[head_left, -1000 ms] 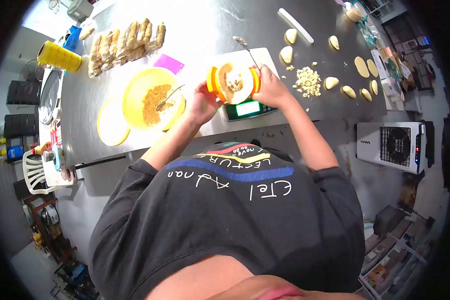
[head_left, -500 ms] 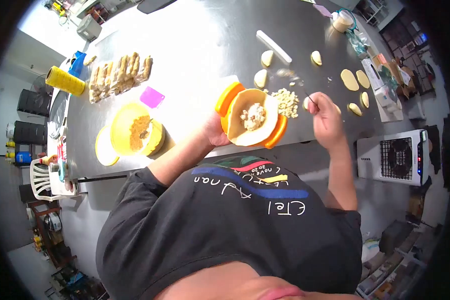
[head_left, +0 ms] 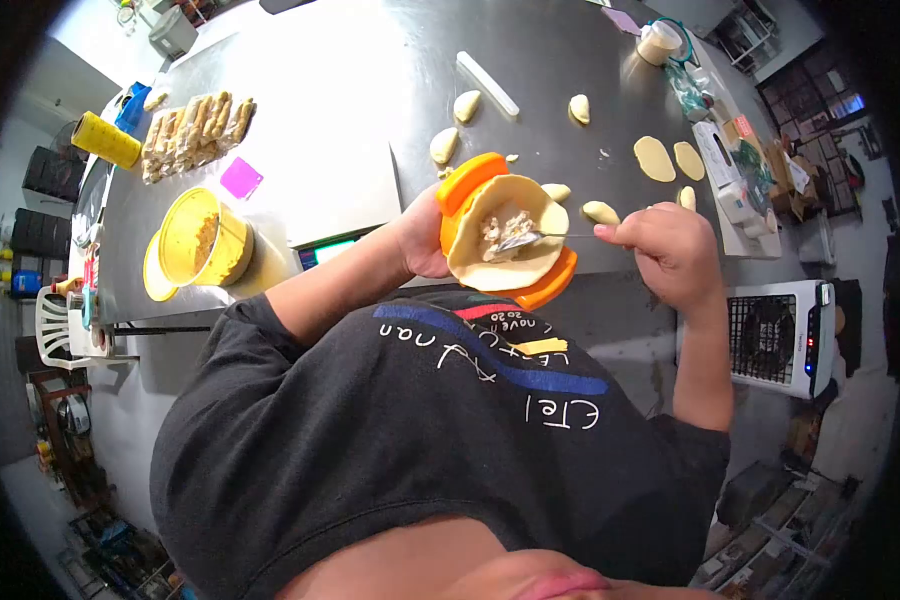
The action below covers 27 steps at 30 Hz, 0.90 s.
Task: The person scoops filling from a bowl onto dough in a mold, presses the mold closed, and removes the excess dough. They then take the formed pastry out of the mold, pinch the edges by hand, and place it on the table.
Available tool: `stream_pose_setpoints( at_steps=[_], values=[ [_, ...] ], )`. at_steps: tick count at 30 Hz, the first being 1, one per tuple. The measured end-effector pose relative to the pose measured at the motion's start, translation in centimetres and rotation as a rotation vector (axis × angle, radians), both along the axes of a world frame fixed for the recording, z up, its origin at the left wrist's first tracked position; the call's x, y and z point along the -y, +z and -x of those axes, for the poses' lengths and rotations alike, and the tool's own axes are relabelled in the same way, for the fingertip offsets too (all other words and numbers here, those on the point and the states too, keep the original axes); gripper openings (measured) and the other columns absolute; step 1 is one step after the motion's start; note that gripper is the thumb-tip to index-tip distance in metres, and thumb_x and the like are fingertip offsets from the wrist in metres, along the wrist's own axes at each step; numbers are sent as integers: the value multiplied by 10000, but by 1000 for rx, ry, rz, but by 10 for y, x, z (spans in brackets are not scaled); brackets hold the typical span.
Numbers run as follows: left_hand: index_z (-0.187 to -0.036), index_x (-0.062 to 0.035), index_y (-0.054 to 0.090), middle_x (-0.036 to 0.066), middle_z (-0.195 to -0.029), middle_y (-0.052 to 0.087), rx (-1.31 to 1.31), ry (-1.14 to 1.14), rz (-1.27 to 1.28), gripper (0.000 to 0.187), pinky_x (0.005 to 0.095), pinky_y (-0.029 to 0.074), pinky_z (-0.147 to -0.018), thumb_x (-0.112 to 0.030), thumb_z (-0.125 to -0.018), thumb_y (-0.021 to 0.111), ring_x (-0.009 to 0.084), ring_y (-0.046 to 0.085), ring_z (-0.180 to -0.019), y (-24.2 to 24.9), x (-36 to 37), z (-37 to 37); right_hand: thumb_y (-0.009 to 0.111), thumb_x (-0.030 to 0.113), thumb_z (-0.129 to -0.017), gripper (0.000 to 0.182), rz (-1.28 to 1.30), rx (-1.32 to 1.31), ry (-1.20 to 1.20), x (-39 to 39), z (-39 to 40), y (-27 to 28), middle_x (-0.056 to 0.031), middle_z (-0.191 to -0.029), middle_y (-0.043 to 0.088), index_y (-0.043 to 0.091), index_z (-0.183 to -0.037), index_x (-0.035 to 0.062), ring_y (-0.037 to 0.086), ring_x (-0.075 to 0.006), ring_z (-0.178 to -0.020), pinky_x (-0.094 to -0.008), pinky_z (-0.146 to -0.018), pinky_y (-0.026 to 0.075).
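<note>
Here, filling dough in the press.
My left hand [head_left: 422,238] grips the orange press [head_left: 467,182]; my right hand [head_left: 670,250] pinches the spoon [head_left: 530,239] over the filling [head_left: 503,227].

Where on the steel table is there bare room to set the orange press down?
Free: the bright steel table between the purple card, the wrapped rolls and the white stick.

Crowded: the right side, strewn with folded dumplings and dough rounds. The yellow bowl fills the left corner.

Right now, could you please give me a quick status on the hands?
Left hand holds orange press, dough round inside. Right hand holds spoon over filling. Nothing obstructing.
</note>
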State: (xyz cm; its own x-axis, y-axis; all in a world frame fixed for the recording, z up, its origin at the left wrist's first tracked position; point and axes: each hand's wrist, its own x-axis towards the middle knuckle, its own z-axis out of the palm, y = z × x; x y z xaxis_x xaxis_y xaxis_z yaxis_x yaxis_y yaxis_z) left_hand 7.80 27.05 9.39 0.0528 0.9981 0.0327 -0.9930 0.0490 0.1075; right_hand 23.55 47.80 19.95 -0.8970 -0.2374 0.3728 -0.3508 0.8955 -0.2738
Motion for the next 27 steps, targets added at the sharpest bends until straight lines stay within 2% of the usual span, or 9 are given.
stream_pose_setpoints(
  at_steps=[1,3,9,11,15,25,27],
  values=[
    [-1271,-45,479,170,-1232,547,58,-35,-58,551,446,458,-950,-465,-955,312,288,573,-1091,1,-3,-3,575,-57,-652,303,-2,0,5,-2,-3,1,-48,-719,653,709,-862,116,589,-220,-613,-314,-576,450],
    [-1239,-41,502,160,-1199,568,30,-10,-24,545,428,466,-940,-467,-956,313,273,586,-1067,5,-6,-7,586,-49,-648,304,-89,-40,-9,-5,-8,6,-47,-707,642,711,-861,129,586,-212,-620,-320,-563,450],
    [-1203,-46,537,145,-1175,586,18,-32,11,562,410,481,-919,-484,-959,282,261,598,-1044,5,-15,-9,591,-46,-641,295,-35,-95,-1,-15,-11,5,-42,-696,620,711,-850,125,570,-209,-618,-318,-532,439],
    [-1287,-51,463,178,-1260,523,82,-87,-38,566,447,461,-948,-480,-951,312,294,566,-1102,0,-19,-6,591,-51,-639,293,-50,-100,-20,-19,-13,7,-46,-696,620,710,-846,119,570,-211,-619,-319,-533,438],
    [-1304,-59,449,176,-1279,509,67,-95,-26,571,443,452,-962,-484,-948,315,296,553,-1121,-2,-23,-4,592,-58,-633,286,-63,-174,-52,-28,-16,17,-60,-696,619,708,-833,112,571,-215,-624,-323,-541,441],
    [-1304,-67,456,177,-1269,517,34,-106,16,569,436,461,-950,-487,-942,324,292,567,-1103,-6,-28,1,601,-55,-655,273,-33,-99,-16,-37,-3,-6,-60,-710,628,714,-835,116,598,-204,-657,-308,-566,455],
    [-1299,-66,462,178,-1261,524,27,-105,20,569,436,468,-941,-487,-944,319,292,570,-1098,-6,-29,2,605,-55,-652,272,-20,-165,-22,-38,-3,-4,-59,-724,637,712,-835,115,603,-204,-662,-309,-574,462]
  ],
)
